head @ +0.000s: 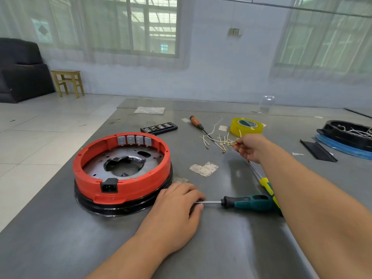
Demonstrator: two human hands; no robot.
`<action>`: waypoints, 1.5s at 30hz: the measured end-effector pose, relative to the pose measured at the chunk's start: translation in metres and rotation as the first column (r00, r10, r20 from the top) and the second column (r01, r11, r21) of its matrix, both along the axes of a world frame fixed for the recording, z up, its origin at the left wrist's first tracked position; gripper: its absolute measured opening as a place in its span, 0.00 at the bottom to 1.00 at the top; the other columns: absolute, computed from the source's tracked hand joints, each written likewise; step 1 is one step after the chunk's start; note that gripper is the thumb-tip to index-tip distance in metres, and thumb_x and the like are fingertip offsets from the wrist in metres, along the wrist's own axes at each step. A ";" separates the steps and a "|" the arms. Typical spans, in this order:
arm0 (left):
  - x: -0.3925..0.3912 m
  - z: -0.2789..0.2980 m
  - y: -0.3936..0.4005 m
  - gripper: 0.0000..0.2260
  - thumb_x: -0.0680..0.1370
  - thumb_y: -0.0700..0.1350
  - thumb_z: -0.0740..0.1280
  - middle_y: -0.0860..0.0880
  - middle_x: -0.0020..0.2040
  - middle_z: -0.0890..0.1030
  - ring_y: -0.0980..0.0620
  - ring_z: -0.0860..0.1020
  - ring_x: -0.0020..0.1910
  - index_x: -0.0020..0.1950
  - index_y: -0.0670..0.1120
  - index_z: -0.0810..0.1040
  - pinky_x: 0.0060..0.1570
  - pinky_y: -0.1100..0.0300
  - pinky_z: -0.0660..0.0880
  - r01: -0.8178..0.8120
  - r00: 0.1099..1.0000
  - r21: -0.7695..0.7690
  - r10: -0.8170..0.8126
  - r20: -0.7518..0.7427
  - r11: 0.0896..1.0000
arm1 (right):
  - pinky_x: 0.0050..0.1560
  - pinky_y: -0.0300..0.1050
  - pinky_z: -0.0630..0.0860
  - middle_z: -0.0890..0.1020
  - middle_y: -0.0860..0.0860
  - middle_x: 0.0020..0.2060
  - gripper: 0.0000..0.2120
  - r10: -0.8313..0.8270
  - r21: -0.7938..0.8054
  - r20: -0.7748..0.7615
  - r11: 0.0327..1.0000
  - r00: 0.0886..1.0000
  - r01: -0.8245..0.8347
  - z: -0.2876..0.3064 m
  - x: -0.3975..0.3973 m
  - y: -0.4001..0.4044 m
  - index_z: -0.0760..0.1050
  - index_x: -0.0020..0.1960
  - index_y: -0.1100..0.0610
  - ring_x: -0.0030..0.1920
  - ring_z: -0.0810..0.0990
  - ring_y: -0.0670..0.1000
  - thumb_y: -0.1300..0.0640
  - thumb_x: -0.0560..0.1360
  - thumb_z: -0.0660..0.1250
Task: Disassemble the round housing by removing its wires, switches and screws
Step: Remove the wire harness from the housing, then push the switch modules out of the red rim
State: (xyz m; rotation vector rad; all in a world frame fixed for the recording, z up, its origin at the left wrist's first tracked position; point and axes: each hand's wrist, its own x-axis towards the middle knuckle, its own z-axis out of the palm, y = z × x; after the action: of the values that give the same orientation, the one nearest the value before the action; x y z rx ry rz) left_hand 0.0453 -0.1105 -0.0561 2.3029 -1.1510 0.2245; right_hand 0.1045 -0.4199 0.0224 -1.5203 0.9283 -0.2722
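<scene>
Red round housing (121, 170) sat near worktop's left edge; judged rigid, light plastic, best gripped by rim. Wire (231, 142) pinched in right hand (248, 148): thin, limp. Left hand (177, 208) rested flat, fingers relaxed, beside housing.

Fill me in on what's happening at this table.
A person is taking apart a round red housing on a grey table. The right hand pinches a small white wire at the loose wires lying beside a yellow tape roll. The left hand rests on the table next to the housing, over the tip of a green screwdriver. Four grey switches still sit in the housing's far wall.
</scene>
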 end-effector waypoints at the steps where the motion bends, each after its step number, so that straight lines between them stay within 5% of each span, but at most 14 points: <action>1: 0.001 -0.001 0.000 0.13 0.86 0.54 0.60 0.63 0.66 0.74 0.62 0.66 0.69 0.68 0.59 0.78 0.67 0.64 0.61 0.003 1.000 -0.008 -0.003 0.001 1.000 | 0.20 0.32 0.70 0.81 0.53 0.36 0.10 -0.006 -0.014 -0.027 1.000 1.000 0.006 -0.002 0.006 -0.006 0.74 0.44 0.60 0.32 0.77 0.46 0.64 0.83 0.61; 8: 0.003 -0.006 0.000 0.13 0.86 0.55 0.59 0.65 0.65 0.73 0.66 0.63 0.68 0.68 0.61 0.78 0.65 0.67 0.58 0.013 1.000 -0.020 -0.012 0.008 1.000 | 0.24 0.36 0.70 0.79 0.55 0.31 0.11 -0.041 -0.246 -0.240 0.969 0.970 -0.019 -0.013 0.026 -0.033 0.74 0.42 0.61 0.28 0.73 0.48 0.64 0.82 0.60; 10: 0.002 -0.006 0.000 0.13 0.86 0.55 0.59 0.65 0.65 0.73 0.65 0.64 0.68 0.68 0.60 0.78 0.65 0.67 0.59 0.012 1.000 -0.017 -0.012 0.009 1.000 | 0.34 0.42 0.77 0.82 0.58 0.32 0.09 -0.082 -0.398 -0.240 0.917 0.967 -0.021 -0.013 0.026 -0.039 0.77 0.40 0.64 0.28 0.76 0.53 0.65 0.78 0.63; 12: 0.001 -0.005 0.000 0.12 0.86 0.55 0.59 0.65 0.65 0.74 0.65 0.64 0.68 0.67 0.60 0.78 0.64 0.67 0.59 0.007 1.000 -0.016 -0.007 0.009 1.000 | 0.46 0.48 0.81 0.84 0.60 0.39 0.07 -0.109 -0.557 -0.266 0.828 0.958 -0.060 -0.011 0.020 -0.038 0.79 0.40 0.64 0.39 0.82 0.58 0.64 0.75 0.65; 16: 0.000 -0.004 0.000 0.13 0.86 0.55 0.59 0.65 0.65 0.73 0.66 0.64 0.68 0.68 0.61 0.78 0.64 0.67 0.58 0.005 1.000 -0.013 -0.005 0.005 1.000 | 0.51 0.48 0.75 0.80 0.60 0.55 0.10 -0.153 -0.804 -0.374 0.546 0.915 -0.237 -0.009 0.012 -0.022 0.79 0.54 0.60 0.59 0.79 0.63 0.57 0.75 0.66; 19: -0.001 -0.003 0.001 0.12 0.86 0.54 0.60 0.64 0.65 0.75 0.64 0.65 0.68 0.67 0.60 0.78 0.65 0.66 0.60 0.007 1.000 -0.014 -0.007 0.002 1.000 | 0.62 0.48 0.74 0.78 0.58 0.68 0.19 0.096 -0.794 -0.435 0.429 0.895 -0.431 -0.011 0.016 -0.002 0.76 0.70 0.56 0.66 0.76 0.61 0.52 0.80 0.64; 23: -0.001 -0.002 0.002 0.11 0.86 0.50 0.62 0.62 0.65 0.77 0.62 0.69 0.68 0.65 0.57 0.80 0.68 0.63 0.64 0.005 1.000 -0.039 -0.005 -0.017 0.999 | 0.80 0.54 0.56 0.58 0.54 0.82 0.26 0.238 -0.646 -0.685 0.239 0.689 -0.725 -0.023 0.021 0.017 0.58 0.82 0.51 0.81 0.58 0.58 0.46 0.86 0.53; 37: 0.005 -0.005 0.001 0.11 0.86 0.46 0.63 0.56 0.61 0.81 0.55 0.74 0.63 0.62 0.52 0.84 0.67 0.58 0.68 0.031 0.999 -0.083 -0.030 0.014 0.996 | 0.73 0.57 0.69 0.69 0.54 0.77 0.25 0.163 -0.714 -0.637 0.243 0.753 -0.657 -0.021 0.014 0.005 0.63 0.80 0.44 0.74 0.69 0.60 0.47 0.84 0.59; 42: 0.001 0.000 0.002 0.11 0.86 0.47 0.64 0.53 0.56 0.81 0.51 0.74 0.58 0.62 0.51 0.85 0.60 0.57 0.70 0.007 0.998 -0.078 -0.002 0.062 0.997 | 0.63 0.45 0.72 0.79 0.50 0.68 0.17 0.392 -0.777 -0.514 0.164 0.763 -0.608 0.002 -0.031 0.046 0.76 0.71 0.47 0.65 0.77 0.51 0.53 0.84 0.58; 45: -0.005 0.005 0.004 0.11 0.87 0.48 0.61 0.53 0.56 0.80 0.49 0.77 0.58 0.63 0.53 0.83 0.55 0.51 0.71 -0.029 0.991 -0.034 0.033 0.133 0.999 | 0.53 0.42 0.71 0.84 0.45 0.56 0.14 0.519 -0.796 -0.468 0.105 0.715 -0.597 0.008 -0.078 0.082 0.81 0.63 0.46 0.53 0.78 0.45 0.47 0.84 0.60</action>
State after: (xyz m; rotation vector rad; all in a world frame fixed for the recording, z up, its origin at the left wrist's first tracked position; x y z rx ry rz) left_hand 0.0407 -0.1066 -0.0510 2.3084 -1.1680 0.4110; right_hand 0.0266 -0.3381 0.0303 -2.8866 0.0226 -0.1601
